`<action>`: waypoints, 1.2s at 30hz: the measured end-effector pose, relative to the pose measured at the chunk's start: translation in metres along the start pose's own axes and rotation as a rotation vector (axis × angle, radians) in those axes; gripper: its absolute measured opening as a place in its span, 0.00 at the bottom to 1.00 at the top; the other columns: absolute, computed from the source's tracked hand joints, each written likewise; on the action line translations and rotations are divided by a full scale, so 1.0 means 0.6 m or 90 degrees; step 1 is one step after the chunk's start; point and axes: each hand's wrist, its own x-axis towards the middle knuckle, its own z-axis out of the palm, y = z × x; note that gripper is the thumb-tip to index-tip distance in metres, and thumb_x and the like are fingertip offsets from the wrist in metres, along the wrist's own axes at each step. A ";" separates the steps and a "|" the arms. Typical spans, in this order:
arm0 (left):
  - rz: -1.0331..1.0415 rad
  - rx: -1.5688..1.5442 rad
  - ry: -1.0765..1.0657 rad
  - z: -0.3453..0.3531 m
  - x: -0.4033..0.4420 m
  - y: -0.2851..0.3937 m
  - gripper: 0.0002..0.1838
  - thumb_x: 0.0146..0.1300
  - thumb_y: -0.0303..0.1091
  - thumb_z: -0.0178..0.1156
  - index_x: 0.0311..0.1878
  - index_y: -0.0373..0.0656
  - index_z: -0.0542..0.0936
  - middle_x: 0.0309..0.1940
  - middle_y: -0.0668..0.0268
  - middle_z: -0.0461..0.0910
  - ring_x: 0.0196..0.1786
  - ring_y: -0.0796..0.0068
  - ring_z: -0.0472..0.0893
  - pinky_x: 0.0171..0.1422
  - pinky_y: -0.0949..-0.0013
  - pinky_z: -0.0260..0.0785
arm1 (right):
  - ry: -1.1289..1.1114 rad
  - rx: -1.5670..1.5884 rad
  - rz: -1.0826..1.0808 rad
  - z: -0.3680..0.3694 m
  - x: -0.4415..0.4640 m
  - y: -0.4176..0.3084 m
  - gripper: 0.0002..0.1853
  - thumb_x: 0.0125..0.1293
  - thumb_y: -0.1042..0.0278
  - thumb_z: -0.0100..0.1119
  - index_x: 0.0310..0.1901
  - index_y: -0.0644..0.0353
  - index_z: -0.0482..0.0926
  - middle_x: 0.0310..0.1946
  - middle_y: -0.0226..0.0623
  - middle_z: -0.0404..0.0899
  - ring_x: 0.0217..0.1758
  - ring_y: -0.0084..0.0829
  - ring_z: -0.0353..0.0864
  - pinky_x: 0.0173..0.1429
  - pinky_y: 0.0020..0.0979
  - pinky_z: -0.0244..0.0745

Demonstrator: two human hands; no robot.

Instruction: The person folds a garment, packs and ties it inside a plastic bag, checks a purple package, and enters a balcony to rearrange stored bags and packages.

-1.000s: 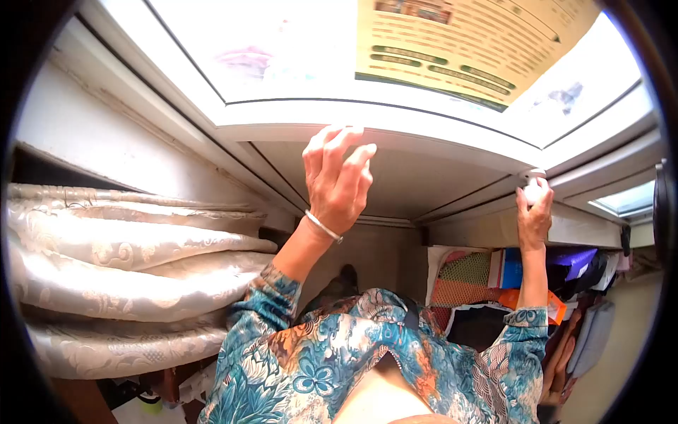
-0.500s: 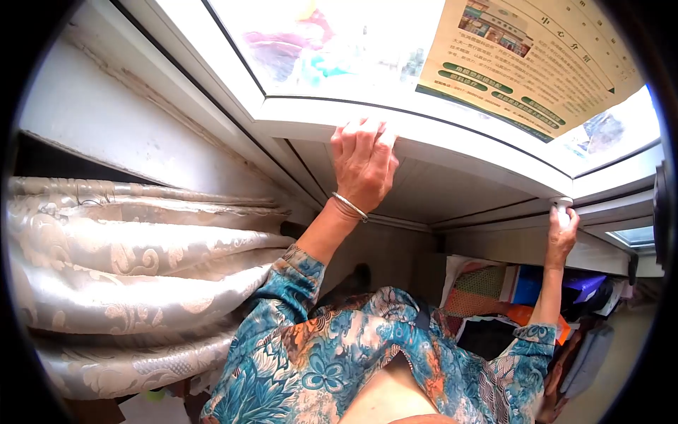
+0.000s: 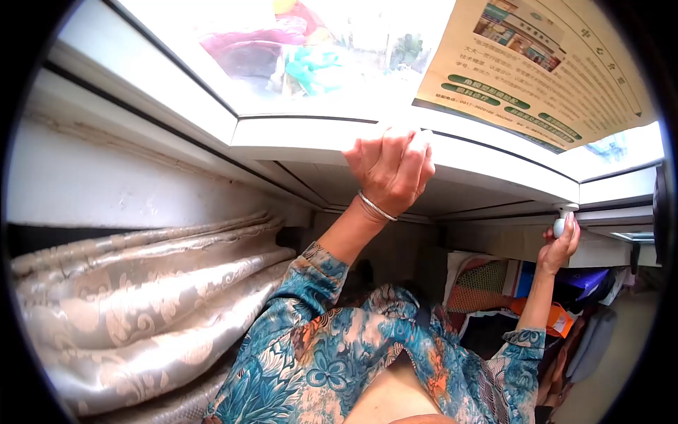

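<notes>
My left hand [image 3: 392, 168] is closed at the lower rail of a white window frame [image 3: 304, 141], its bent fingers against the rail and the fingertips hidden. A thin bracelet circles that wrist. Over to the right, my right hand [image 3: 560, 246] has its fingers closed around a white window handle [image 3: 564, 218], whose upper part shows above the fingers. A printed paper sheet [image 3: 505, 85] covers part of the glass above both hands.
A shiny patterned curtain [image 3: 155, 304] hangs in folds at the left. Below my right arm are an orange bag [image 3: 560, 319], a purple item [image 3: 580, 284] and other stacked things. Colourful blurred items [image 3: 314, 67] show through the glass.
My left hand has moved right along the lower rail. My right hand sits lower on the handle, so more of it shows. The whole view has shifted slightly.
</notes>
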 end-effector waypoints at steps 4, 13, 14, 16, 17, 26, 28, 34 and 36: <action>0.007 0.032 -0.007 -0.001 -0.015 0.007 0.06 0.48 0.30 0.60 0.31 0.46 0.77 0.32 0.66 0.76 0.36 0.67 0.74 0.46 0.63 0.52 | 0.087 -0.023 -0.004 0.003 -0.014 0.008 0.20 0.62 0.52 0.58 0.42 0.62 0.71 0.24 0.30 0.68 0.19 0.22 0.65 0.22 0.24 0.62; -0.031 0.031 0.009 -0.005 -0.027 0.017 0.06 0.44 0.29 0.60 0.29 0.48 0.78 0.31 0.72 0.78 0.35 0.72 0.76 0.44 0.63 0.52 | -0.032 -0.037 0.045 -0.034 -0.009 0.012 0.16 0.66 0.52 0.52 0.41 0.58 0.73 0.24 0.29 0.69 0.21 0.22 0.65 0.23 0.23 0.61; -0.034 0.029 0.011 -0.005 -0.029 0.017 0.06 0.44 0.29 0.60 0.29 0.48 0.78 0.31 0.71 0.78 0.36 0.72 0.76 0.44 0.64 0.52 | -0.031 -0.043 0.049 -0.034 -0.010 0.011 0.16 0.66 0.52 0.52 0.41 0.58 0.73 0.24 0.29 0.69 0.21 0.23 0.65 0.23 0.23 0.60; -0.041 0.028 0.001 -0.007 -0.040 0.017 0.06 0.44 0.28 0.60 0.29 0.49 0.78 0.32 0.72 0.78 0.36 0.72 0.76 0.45 0.64 0.53 | -0.047 -0.034 0.066 -0.039 -0.009 0.020 0.15 0.67 0.53 0.52 0.41 0.57 0.73 0.25 0.29 0.69 0.22 0.22 0.66 0.25 0.24 0.62; -0.043 0.025 -0.003 -0.010 -0.043 0.017 0.06 0.44 0.28 0.60 0.29 0.49 0.78 0.32 0.72 0.78 0.36 0.73 0.76 0.45 0.65 0.53 | -0.055 -0.027 0.072 -0.041 -0.008 0.020 0.14 0.67 0.53 0.52 0.42 0.57 0.73 0.26 0.29 0.69 0.23 0.22 0.66 0.26 0.24 0.62; -0.058 -0.001 -0.033 -0.026 -0.071 0.001 0.07 0.46 0.29 0.61 0.31 0.50 0.79 0.35 0.75 0.80 0.40 0.76 0.77 0.48 0.68 0.55 | -0.188 -0.724 -0.366 -0.078 -0.010 -0.012 0.23 0.64 0.57 0.57 0.53 0.66 0.70 0.47 0.48 0.74 0.48 0.46 0.76 0.51 0.39 0.71; -0.069 -0.019 -0.048 -0.031 -0.071 0.002 0.08 0.46 0.29 0.61 0.32 0.50 0.79 0.36 0.74 0.80 0.40 0.76 0.78 0.50 0.68 0.55 | -0.200 -0.813 -0.370 -0.073 -0.009 -0.009 0.24 0.61 0.58 0.61 0.53 0.65 0.69 0.46 0.55 0.74 0.47 0.52 0.76 0.50 0.42 0.71; -0.065 -0.032 -0.056 -0.034 -0.080 0.002 0.09 0.45 0.28 0.61 0.33 0.49 0.79 0.38 0.73 0.80 0.42 0.75 0.78 0.52 0.68 0.55 | -0.218 -0.794 -0.309 -0.084 0.024 0.009 0.25 0.57 0.58 0.65 0.49 0.66 0.70 0.38 0.56 0.77 0.41 0.52 0.78 0.45 0.42 0.72; -0.073 -0.027 -0.065 -0.033 -0.083 0.001 0.09 0.46 0.29 0.61 0.34 0.49 0.79 0.39 0.73 0.80 0.43 0.75 0.77 0.53 0.68 0.55 | -0.242 -0.733 -0.274 -0.075 0.024 0.000 0.23 0.55 0.61 0.65 0.46 0.68 0.71 0.33 0.54 0.78 0.35 0.44 0.80 0.40 0.38 0.73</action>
